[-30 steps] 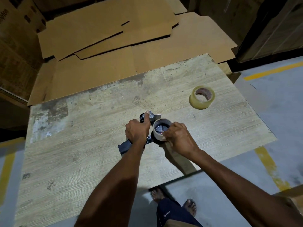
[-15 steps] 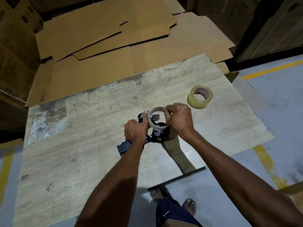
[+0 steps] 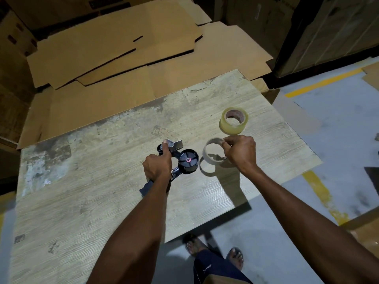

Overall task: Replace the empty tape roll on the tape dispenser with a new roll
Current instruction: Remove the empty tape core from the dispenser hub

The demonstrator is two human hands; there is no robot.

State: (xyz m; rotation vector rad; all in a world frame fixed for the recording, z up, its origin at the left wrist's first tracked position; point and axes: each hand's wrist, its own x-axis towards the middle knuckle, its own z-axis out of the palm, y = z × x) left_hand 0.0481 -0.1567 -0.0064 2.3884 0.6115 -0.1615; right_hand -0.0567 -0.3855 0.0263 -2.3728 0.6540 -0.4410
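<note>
Left hand (image 3: 156, 168) grips tape dispenser (image 3: 178, 160), handle toward the person, seemingly.

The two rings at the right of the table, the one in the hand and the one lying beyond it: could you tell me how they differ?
The empty core is a thin, pale cardboard ring; the new tape roll is thicker-walled, with yellowish clear tape. The right hand pinches the core's rim, tilted, while the roll lies flat and untouched on the table. Both are round and off the dispenser.
</note>
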